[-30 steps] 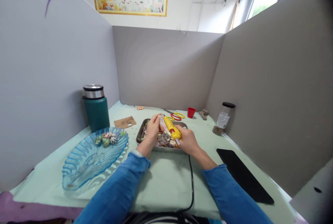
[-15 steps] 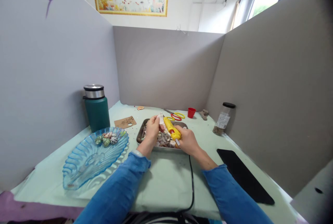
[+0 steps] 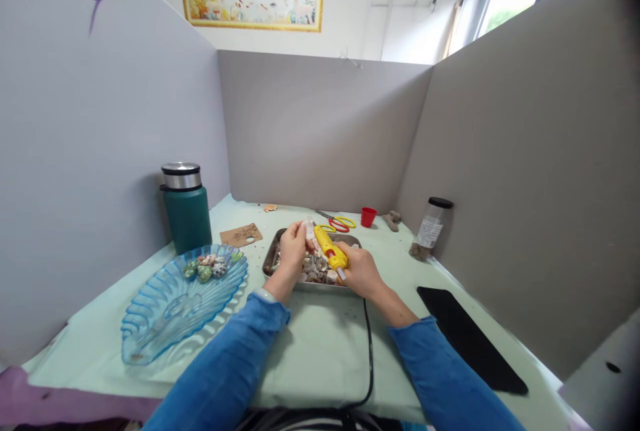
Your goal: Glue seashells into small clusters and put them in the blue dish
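A yellow glue gun is gripped in the right hand, with its nozzle pointed at a small pale shell just beside it. The shell is pinched between the fingers of the left hand. Both hands are held over a metal tray of shells at the middle of the surface. A blue dish bearing a few shells is seen at left, near a green flask. Scissors and a red cup are laid behind the tray.
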Demonstrator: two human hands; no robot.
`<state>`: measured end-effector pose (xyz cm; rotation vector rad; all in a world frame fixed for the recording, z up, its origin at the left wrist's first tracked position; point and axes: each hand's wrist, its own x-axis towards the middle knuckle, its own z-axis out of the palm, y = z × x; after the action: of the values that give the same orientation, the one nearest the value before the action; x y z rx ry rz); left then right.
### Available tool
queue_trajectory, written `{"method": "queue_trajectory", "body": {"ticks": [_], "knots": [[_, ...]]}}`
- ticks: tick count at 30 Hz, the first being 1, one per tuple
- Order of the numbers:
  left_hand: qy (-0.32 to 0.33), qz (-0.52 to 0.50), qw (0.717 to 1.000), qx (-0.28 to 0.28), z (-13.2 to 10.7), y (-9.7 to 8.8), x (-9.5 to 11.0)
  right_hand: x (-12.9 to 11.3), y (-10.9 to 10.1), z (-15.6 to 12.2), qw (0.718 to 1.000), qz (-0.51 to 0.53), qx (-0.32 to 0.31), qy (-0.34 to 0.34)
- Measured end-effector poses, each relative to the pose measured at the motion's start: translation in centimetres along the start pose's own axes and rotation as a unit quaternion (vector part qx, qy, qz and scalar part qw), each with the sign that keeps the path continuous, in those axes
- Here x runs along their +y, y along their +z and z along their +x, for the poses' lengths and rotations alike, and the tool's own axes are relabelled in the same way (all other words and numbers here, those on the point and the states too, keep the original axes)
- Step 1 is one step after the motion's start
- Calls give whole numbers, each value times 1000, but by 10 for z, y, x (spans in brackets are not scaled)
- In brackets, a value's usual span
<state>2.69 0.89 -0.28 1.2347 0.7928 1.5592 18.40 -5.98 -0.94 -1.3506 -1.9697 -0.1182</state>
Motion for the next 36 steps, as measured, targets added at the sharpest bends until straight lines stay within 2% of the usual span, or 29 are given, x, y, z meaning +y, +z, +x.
{"method": "queue_trajectory", "body": {"ticks": [8,21,36], "knots": [[38,9,999,-14,0,1,-2,5,4,0,1000,10,0,-10],[25,8,1000,5,0,2,-2,4,3,1,1000,1,-11,-13],[26,-9,1000,-15,1,2,-3,3,2,0,1000,-2,2,-7]]}}
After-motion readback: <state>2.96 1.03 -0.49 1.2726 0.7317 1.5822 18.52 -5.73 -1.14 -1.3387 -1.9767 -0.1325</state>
